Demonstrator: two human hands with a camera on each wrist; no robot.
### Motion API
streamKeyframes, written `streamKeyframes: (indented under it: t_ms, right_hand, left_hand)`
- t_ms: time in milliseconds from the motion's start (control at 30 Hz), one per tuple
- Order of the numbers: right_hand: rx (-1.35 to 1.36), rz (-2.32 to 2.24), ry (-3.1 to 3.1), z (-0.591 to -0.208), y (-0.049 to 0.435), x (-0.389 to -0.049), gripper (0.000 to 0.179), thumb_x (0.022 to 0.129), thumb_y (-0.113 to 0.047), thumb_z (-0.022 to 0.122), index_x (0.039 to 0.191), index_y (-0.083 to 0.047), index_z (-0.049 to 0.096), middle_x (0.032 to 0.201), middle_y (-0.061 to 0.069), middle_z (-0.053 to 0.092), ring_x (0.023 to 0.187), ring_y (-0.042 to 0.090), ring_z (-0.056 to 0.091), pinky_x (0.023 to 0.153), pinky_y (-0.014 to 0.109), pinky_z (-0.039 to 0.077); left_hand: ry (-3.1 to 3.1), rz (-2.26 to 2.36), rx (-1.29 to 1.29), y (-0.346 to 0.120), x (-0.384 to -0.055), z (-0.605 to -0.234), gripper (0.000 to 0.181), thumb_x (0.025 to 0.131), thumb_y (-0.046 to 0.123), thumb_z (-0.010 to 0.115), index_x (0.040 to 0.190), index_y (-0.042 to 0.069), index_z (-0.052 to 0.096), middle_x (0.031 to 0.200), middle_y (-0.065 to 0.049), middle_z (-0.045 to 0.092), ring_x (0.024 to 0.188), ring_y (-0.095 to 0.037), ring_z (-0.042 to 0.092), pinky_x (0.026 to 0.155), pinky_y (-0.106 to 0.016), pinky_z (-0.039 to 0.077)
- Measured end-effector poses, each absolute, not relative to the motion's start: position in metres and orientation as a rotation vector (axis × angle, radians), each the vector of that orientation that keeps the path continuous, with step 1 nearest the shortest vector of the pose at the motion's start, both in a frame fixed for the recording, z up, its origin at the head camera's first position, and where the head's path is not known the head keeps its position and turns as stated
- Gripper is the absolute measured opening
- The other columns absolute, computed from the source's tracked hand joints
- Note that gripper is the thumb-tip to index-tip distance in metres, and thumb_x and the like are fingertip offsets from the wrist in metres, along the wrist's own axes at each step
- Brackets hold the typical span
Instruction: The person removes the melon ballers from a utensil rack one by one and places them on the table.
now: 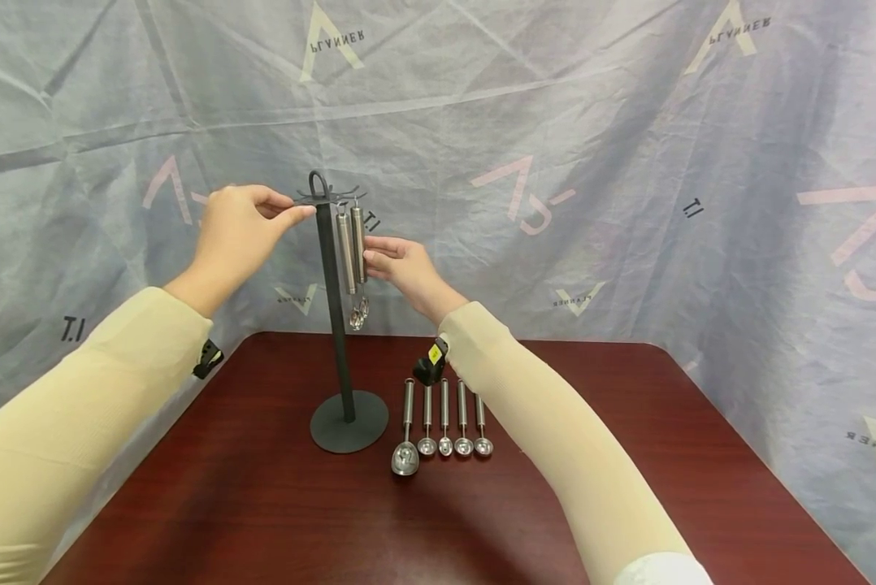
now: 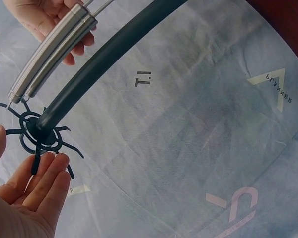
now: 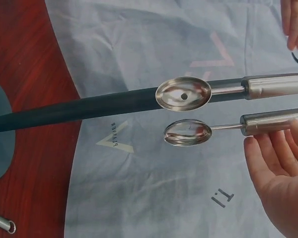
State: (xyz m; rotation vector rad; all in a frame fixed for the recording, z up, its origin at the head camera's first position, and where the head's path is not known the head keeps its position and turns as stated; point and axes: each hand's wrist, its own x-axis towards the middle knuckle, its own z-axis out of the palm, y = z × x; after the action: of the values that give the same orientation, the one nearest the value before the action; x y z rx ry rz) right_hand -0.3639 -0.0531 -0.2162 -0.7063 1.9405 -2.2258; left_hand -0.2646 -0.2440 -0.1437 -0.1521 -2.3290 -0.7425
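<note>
A dark metal hanging stand (image 1: 336, 309) rises upright from a round base, with curved hooks around its top. My left hand (image 1: 240, 227) pinches the hooks at the left, thumb and fingers on either side. Two steel melon ballers hang at the right of the post. My right hand (image 1: 403, 268) grips the handle of the right-hand melon baller (image 3: 187, 133) between thumb and fingers. Beside it hangs the other melon baller (image 3: 183, 94), its oval bowl pierced by a small hole. In the left wrist view, both handles end at the hooks.
On the reddish-brown table (image 1: 262, 504), a larger steel scoop (image 1: 405, 460) lies right of the stand's base. Several smaller melon ballers (image 1: 445, 445) lie in a row beside it, partly under my right forearm. A grey printed cloth (image 1: 613, 244) hangs behind the table.
</note>
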Motion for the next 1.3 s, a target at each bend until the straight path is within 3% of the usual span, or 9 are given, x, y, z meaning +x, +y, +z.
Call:
streamKeyframes:
  t_ms: [167, 367, 600, 767, 900, 1000, 1067, 1300]
  right_hand:
    - [-0.735, -2.177, 2.033, -0.216, -0.05, -0.364, 0.036, 0.095, -0.003, 0.059, 0.131, 0.0, 0.058, 0.128, 0.018, 0.062, 0.115, 0.03, 0.063, 0.09, 0.03, 0.055]
    - [-0.746, -2.147, 2.083, -0.215, -0.045, -0.362, 0.033, 0.095, -0.005, 0.06, 0.128, 0.0, 0.061, 0.127, 0.017, 0.064, 0.109, 0.024, 0.065, 0.09, 0.032, 0.055]
    - [-0.753, -2.148, 2.119, -0.214, -0.039, -0.358, 0.031, 0.096, -0.008, 0.06, 0.126, -0.001, 0.062, 0.126, 0.017, 0.064, 0.103, 0.02, 0.065, 0.09, 0.033, 0.055]
    - [-0.754, -2.175, 2.144, -0.212, -0.035, -0.356, 0.031, 0.096, -0.008, 0.06, 0.125, 0.0, 0.062, 0.125, 0.018, 0.064, 0.103, 0.019, 0.065, 0.089, 0.034, 0.055]
    - [-0.739, -2.204, 2.14, -0.211, -0.033, -0.356, 0.031, 0.095, -0.007, 0.061, 0.125, 0.0, 0.062, 0.125, 0.018, 0.064, 0.102, 0.019, 0.064, 0.088, 0.034, 0.055]
    - [-0.718, -2.221, 2.141, -0.211, -0.032, -0.355, 0.031, 0.094, -0.006, 0.062, 0.124, 0.001, 0.062, 0.125, 0.019, 0.064, 0.1, 0.018, 0.065, 0.087, 0.034, 0.056]
    - [-0.701, -2.223, 2.152, -0.212, -0.031, -0.355, 0.031, 0.094, -0.006, 0.063, 0.124, 0.001, 0.062, 0.126, 0.019, 0.064, 0.099, 0.018, 0.065, 0.086, 0.033, 0.056]
    - [-0.667, -2.21, 2.181, -0.216, -0.02, -0.353, 0.031, 0.094, -0.007, 0.063, 0.123, 0.001, 0.062, 0.125, 0.018, 0.064, 0.098, 0.018, 0.064, 0.085, 0.032, 0.056]
  left_hand:
    - [-2.332, -0.751, -0.157, -0.242, -0.265, -0.143, 0.05, 0.088, 0.048, 0.067, 0.111, 0.003, 0.072, 0.105, -0.019, 0.072, 0.107, -0.033, 0.058, 0.089, -0.045, 0.042]
    - [-2.337, -0.746, -0.151, -0.239, -0.264, -0.144, 0.05, 0.089, 0.048, 0.067, 0.112, 0.004, 0.072, 0.106, -0.019, 0.072, 0.102, -0.031, 0.062, 0.078, -0.039, 0.044]
    - [-2.335, -0.747, -0.155, -0.239, -0.266, -0.144, 0.051, 0.088, 0.049, 0.067, 0.111, 0.004, 0.072, 0.106, -0.018, 0.072, 0.1, -0.031, 0.063, 0.075, -0.038, 0.045]
    - [-2.334, -0.753, -0.161, -0.239, -0.266, -0.145, 0.05, 0.089, 0.048, 0.067, 0.112, 0.003, 0.072, 0.106, -0.019, 0.072, 0.103, -0.032, 0.062, 0.081, -0.042, 0.045]
    - [-2.341, -0.781, -0.16, -0.24, -0.265, -0.144, 0.052, 0.089, 0.048, 0.067, 0.113, 0.003, 0.071, 0.106, -0.02, 0.071, 0.105, -0.033, 0.062, 0.102, -0.045, 0.039]
    - [-2.343, -0.805, -0.153, -0.241, -0.265, -0.144, 0.053, 0.088, 0.049, 0.067, 0.113, 0.003, 0.07, 0.107, -0.02, 0.071, 0.106, -0.033, 0.062, 0.108, -0.046, 0.034]
    - [-2.342, -0.813, -0.148, -0.242, -0.265, -0.144, 0.053, 0.088, 0.05, 0.067, 0.114, 0.004, 0.07, 0.107, -0.02, 0.071, 0.106, -0.032, 0.062, 0.103, -0.046, 0.038]
    - [-2.337, -0.819, -0.149, -0.243, -0.263, -0.146, 0.053, 0.087, 0.05, 0.067, 0.113, 0.003, 0.07, 0.107, -0.021, 0.071, 0.1, -0.032, 0.065, 0.112, -0.045, 0.032]
